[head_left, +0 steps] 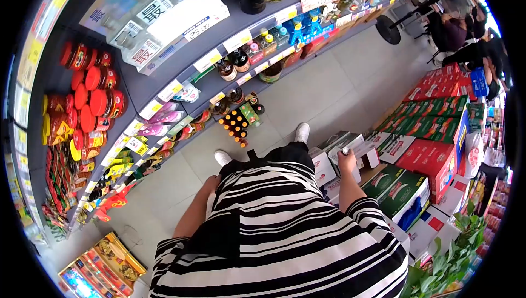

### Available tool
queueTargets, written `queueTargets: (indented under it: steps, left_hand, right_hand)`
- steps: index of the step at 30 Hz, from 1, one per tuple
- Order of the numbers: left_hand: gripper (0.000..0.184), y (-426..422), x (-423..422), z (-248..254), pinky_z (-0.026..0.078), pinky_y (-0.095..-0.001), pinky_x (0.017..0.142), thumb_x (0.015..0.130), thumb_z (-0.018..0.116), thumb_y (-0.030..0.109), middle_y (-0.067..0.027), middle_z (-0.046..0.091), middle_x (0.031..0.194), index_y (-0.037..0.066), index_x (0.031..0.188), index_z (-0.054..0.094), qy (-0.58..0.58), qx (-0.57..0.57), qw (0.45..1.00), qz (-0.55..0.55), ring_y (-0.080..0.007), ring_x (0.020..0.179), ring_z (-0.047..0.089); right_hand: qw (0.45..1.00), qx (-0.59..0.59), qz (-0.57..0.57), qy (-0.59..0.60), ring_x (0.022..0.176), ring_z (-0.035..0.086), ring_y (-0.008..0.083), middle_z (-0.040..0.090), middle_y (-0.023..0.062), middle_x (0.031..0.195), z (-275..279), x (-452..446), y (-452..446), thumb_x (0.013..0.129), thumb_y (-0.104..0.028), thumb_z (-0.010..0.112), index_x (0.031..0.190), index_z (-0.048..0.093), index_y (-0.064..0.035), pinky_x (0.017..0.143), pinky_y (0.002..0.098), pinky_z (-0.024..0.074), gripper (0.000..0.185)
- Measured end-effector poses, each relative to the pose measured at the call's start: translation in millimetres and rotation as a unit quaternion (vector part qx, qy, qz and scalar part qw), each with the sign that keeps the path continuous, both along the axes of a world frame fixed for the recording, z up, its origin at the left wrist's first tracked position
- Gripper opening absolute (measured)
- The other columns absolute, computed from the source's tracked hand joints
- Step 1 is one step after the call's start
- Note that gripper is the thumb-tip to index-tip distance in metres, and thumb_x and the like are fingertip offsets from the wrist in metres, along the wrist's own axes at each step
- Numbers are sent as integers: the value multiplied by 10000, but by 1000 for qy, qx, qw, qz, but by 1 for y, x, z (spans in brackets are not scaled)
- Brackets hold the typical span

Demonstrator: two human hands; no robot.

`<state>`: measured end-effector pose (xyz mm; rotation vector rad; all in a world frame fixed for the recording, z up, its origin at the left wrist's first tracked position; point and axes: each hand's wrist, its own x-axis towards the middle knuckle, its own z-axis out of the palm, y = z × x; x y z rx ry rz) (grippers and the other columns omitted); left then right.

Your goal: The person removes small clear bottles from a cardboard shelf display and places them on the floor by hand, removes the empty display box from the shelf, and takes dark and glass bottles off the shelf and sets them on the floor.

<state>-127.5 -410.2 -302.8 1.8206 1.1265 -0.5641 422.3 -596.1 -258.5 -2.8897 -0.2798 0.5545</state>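
Note:
My right hand (346,162) is closed around something small with a round, pale top (345,150); the rest of it is hidden in the fist. It is held above white cartons (323,167) on my right side. Close to my hip, beside the striped shirt (285,205), hangs my left hand (210,184); its fingers are too hidden to read. On the floor ahead of my feet, several dark bottles with orange caps (235,127) stand grouped against a green box (249,113).
A long shelf (164,92) with jars and bottles curves along my left, red-lidded jars (101,103) among them. Stacked red cartons (430,164) and green cartons (395,188) line my right. A standing fan (388,29) and seated people (455,32) are farther off. Leafy plants (449,254) are at lower right.

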Motion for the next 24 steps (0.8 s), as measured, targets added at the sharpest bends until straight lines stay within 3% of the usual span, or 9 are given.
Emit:
queueTargets:
  steps: [2, 4, 7, 9, 11, 17, 20, 22, 24]
  left_hand:
    - [293, 13, -14, -25, 460, -439, 780, 855, 424, 219, -227, 592, 862, -18, 850, 597, -44, 79, 983, -162, -389, 859, 569]
    - [248, 32, -2, -14, 474, -422, 724, 820, 457, 186, -206, 614, 838, -10, 843, 606, -30, 12, 997, -75, -376, 812, 586]
    - [223, 58, 37, -16, 479, -385, 687, 809, 471, 167, -190, 629, 813, 8, 838, 624, -7, -9, 987, 162, -323, 773, 611]
    - [226, 76, 91, 18, 476, -349, 674, 825, 475, 179, -166, 640, 808, 15, 867, 625, -10, -33, 973, 227, -243, 764, 626]
    - [257, 84, 132, 33, 465, -276, 631, 899, 470, 241, -75, 635, 903, 29, 1008, 565, -82, -90, 958, 260, -154, 767, 612]
    - [246, 60, 198, 57, 478, -294, 762, 918, 448, 200, -109, 638, 921, -2, 1022, 545, -117, -153, 955, 224, -177, 808, 623]
    - [255, 33, 178, 31, 474, -295, 756, 917, 464, 228, -99, 639, 901, 10, 1011, 560, -80, -181, 955, 221, -177, 800, 618]
    - [258, 14, 149, 7, 477, -323, 767, 904, 480, 237, -122, 636, 901, 11, 977, 581, -32, -155, 968, 196, -227, 818, 622]
    - [238, 3, 131, 8, 474, -355, 789, 878, 494, 221, -154, 628, 904, 22, 956, 600, 47, -46, 993, 102, -283, 859, 610]
  right_hand:
    - [1000, 2, 4, 11, 915, 597, 368, 634, 196, 958, -7, -1, 3, 649, -355, 677, 1037, 595, -99, 790, 441, 472, 472]
    - [999, 49, 10, -2, 911, 598, 365, 635, 192, 951, -12, -4, 20, 654, -323, 688, 1051, 588, -107, 786, 439, 473, 463]
    - [995, 80, 30, 41, 903, 601, 359, 638, 183, 938, -10, -13, 59, 670, -276, 685, 1056, 581, -102, 785, 433, 474, 435]
    - [989, 123, 65, 48, 887, 600, 367, 634, 191, 901, -16, -25, 81, 683, -256, 679, 1025, 582, -91, 768, 433, 472, 392]
    - [981, 143, 121, 44, 873, 595, 376, 628, 199, 881, -33, -37, 103, 681, -244, 681, 997, 583, -81, 753, 436, 471, 369]
    - [969, 121, 173, 130, 855, 599, 356, 621, 176, 916, -67, -94, 152, 664, -226, 679, 984, 591, -122, 750, 445, 481, 348]
    - [960, 105, 189, 178, 844, 603, 342, 615, 158, 894, -111, -118, 157, 669, -219, 674, 972, 586, -127, 733, 433, 486, 328]
    - [956, 67, 203, 203, 836, 609, 327, 606, 145, 904, -136, -131, 157, 688, -217, 675, 999, 564, -137, 717, 423, 492, 339]
    - [948, 62, 204, 236, 833, 612, 319, 600, 140, 910, -171, -141, 156, 698, -216, 675, 1019, 551, -144, 712, 421, 494, 351]
